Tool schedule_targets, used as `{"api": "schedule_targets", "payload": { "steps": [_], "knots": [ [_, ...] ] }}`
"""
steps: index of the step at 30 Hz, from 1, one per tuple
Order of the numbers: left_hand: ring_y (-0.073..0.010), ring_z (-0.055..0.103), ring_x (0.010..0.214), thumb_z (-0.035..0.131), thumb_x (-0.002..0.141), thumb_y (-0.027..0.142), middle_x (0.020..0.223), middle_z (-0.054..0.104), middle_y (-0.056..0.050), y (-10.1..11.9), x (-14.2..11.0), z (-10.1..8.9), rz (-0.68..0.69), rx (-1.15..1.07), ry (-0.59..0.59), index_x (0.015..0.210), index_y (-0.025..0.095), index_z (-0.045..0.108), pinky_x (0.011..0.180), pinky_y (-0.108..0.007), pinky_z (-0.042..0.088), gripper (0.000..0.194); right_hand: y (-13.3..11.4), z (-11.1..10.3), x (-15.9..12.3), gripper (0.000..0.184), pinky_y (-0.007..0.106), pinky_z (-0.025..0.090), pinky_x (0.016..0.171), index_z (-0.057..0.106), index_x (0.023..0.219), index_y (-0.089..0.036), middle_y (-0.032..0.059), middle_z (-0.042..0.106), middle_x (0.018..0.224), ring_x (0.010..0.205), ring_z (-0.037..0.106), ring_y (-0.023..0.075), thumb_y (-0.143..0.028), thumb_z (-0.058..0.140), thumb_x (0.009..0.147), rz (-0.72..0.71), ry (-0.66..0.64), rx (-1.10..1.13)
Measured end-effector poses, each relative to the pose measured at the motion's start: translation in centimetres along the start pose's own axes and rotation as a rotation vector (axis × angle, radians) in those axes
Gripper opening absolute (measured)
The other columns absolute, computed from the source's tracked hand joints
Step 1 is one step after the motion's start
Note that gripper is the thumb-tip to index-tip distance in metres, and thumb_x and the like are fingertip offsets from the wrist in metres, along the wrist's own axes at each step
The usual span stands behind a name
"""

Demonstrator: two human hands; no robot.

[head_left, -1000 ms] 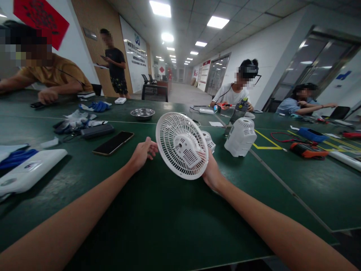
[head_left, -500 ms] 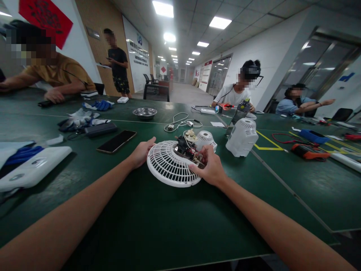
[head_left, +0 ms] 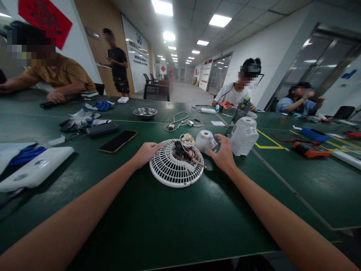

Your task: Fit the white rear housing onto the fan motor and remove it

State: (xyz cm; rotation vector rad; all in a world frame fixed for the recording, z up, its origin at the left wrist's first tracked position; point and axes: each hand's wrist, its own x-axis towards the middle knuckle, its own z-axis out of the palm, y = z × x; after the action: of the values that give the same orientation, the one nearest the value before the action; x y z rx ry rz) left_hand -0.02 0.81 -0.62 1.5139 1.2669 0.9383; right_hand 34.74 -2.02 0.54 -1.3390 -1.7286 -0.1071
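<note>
A round white fan grille (head_left: 162, 169) lies on the green table before me. On top of it sits a motor assembly (head_left: 180, 150) with red and dark wires and a cream-coloured coil of cord. My left hand (head_left: 147, 153) grips the grille's left rim, its fingertips partly hidden. Just beyond the grille stands a small white vented motor cover (head_left: 205, 140). My right hand (head_left: 225, 153) is beside that cover's right side, thumb and fingers apart, holding nothing; I cannot tell whether it touches it.
A white fan housing (head_left: 244, 136) stands right of my right hand. Behind lie a white cable (head_left: 180, 122) and a metal bowl (head_left: 144, 113). Leftward are a phone (head_left: 117, 141) and a white device (head_left: 36, 167); rightward, an orange multimeter (head_left: 310, 149). Several people are around the table.
My right hand has let go of the motor assembly and moved right toward the motor cover. The grille now rests flatter on the table, with my left hand still at its rim.
</note>
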Motion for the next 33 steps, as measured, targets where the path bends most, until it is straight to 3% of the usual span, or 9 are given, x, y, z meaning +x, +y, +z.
{"api": "schedule_targets", "payload": {
  "steps": [5, 8, 11, 13, 17, 20, 26, 30, 33],
  "knots": [
    [-0.022, 0.069, 0.072, 0.066, 0.081, 0.065, 0.079, 0.076, -0.005, 0.1, -0.1, 0.0, 0.019, 0.044, 0.012, 0.089, 0.016, 0.075, 0.063, -0.03, 0.05, 0.051, 2.3, 0.7, 0.7, 0.08, 0.053, 0.049, 0.095, 0.047, 0.136, -0.019, 0.0106, 0.066, 0.11, 0.101, 0.063, 0.0318, -0.031, 0.077, 0.063, 0.194, -0.169, -0.015],
    [-0.0219, 0.069, 0.071, 0.065, 0.083, 0.065, 0.078, 0.075, -0.005, 0.4, -0.3, 0.0, 0.023, 0.044, 0.016, 0.087, 0.016, 0.074, 0.063, -0.031, 0.051, 0.05, 1.7, 0.6, 1.0, 0.079, 0.046, 0.054, 0.081, 0.05, 0.129, -0.023, 0.0016, 0.067, 0.087, 0.08, 0.066, 0.0262, -0.039, 0.082, 0.058, 0.433, -0.133, 0.231],
    [-0.0222, 0.069, 0.07, 0.065, 0.082, 0.064, 0.078, 0.076, -0.006, 0.6, -0.5, 0.2, 0.023, 0.041, 0.023, 0.088, 0.016, 0.075, 0.062, -0.031, 0.05, 0.05, -0.3, 0.3, 1.1, 0.058, 0.041, 0.056, 0.067, 0.05, 0.119, -0.025, 0.0003, 0.066, 0.077, 0.07, 0.067, 0.025, -0.057, 0.067, 0.074, 0.666, -0.089, 0.599],
    [-0.0231, 0.07, 0.072, 0.065, 0.083, 0.064, 0.08, 0.076, -0.006, 0.6, -0.5, 0.2, 0.023, 0.044, 0.021, 0.091, 0.015, 0.075, 0.063, -0.032, 0.051, 0.05, -2.1, 0.3, 0.8, 0.049, 0.041, 0.056, 0.065, 0.049, 0.115, -0.024, 0.0031, 0.068, 0.077, 0.07, 0.069, 0.0252, -0.063, 0.049, 0.085, 0.711, -0.137, 0.788],
    [-0.0263, 0.071, 0.078, 0.059, 0.087, 0.066, 0.084, 0.077, -0.008, 0.2, -0.1, 0.0, 0.043, 0.136, 0.027, 0.095, 0.014, 0.076, 0.067, -0.034, 0.051, 0.055, -5.5, 0.5, -0.3, 0.047, 0.04, 0.057, 0.07, 0.046, 0.121, -0.029, 0.0035, 0.069, 0.093, 0.075, 0.067, 0.0217, -0.057, 0.058, 0.086, 0.581, -0.108, 1.048],
    [-0.0292, 0.072, 0.086, 0.052, 0.091, 0.066, 0.092, 0.078, -0.01, 0.0, 0.1, -0.1, 0.08, 0.252, 0.037, 0.1, 0.013, 0.076, 0.075, -0.038, 0.052, 0.059, -6.9, 0.6, -1.4, 0.064, 0.045, 0.059, 0.08, 0.041, 0.134, -0.033, 0.0029, 0.068, 0.101, 0.084, 0.066, 0.0226, -0.048, 0.074, 0.081, 0.341, -0.086, 0.89],
    [-0.0305, 0.056, 0.131, 0.048, 0.096, 0.051, 0.145, 0.061, -0.013, 1.0, -0.4, 0.4, 0.344, 0.447, 0.135, 0.136, 0.017, 0.064, 0.111, -0.045, 0.041, 0.055, -7.6, -0.2, -2.1, 0.082, 0.054, 0.058, 0.091, 0.038, 0.146, -0.032, 0.0086, 0.065, 0.117, 0.103, 0.066, 0.0289, -0.043, 0.081, 0.077, 0.016, -0.233, 0.458],
    [-0.0281, 0.055, 0.132, 0.032, 0.103, 0.051, 0.144, 0.061, -0.009, 2.5, -1.6, 1.1, 0.438, 0.434, -0.012, 0.145, 0.022, 0.055, 0.111, -0.047, 0.041, 0.056, -7.5, -0.7, -1.8, 0.077, 0.054, 0.059, 0.092, 0.037, 0.147, -0.032, 0.0115, 0.056, 0.141, 0.117, 0.061, 0.0319, -0.036, 0.075, 0.08, -0.078, -0.283, 0.37],
    [-0.0321, 0.057, 0.125, 0.038, 0.1, 0.058, 0.137, 0.064, -0.012, 3.6, -2.4, 1.2, 0.528, 0.579, -0.059, 0.142, 0.02, 0.055, 0.107, -0.055, 0.04, 0.059, -7.2, -0.7, -1.7, 0.081, 0.055, 0.058, 0.095, 0.034, 0.149, -0.03, 0.0133, 0.052, 0.145, 0.122, 0.059, 0.0336, -0.034, 0.075, 0.079, -0.14, -0.31, 0.345]
  ]
}}
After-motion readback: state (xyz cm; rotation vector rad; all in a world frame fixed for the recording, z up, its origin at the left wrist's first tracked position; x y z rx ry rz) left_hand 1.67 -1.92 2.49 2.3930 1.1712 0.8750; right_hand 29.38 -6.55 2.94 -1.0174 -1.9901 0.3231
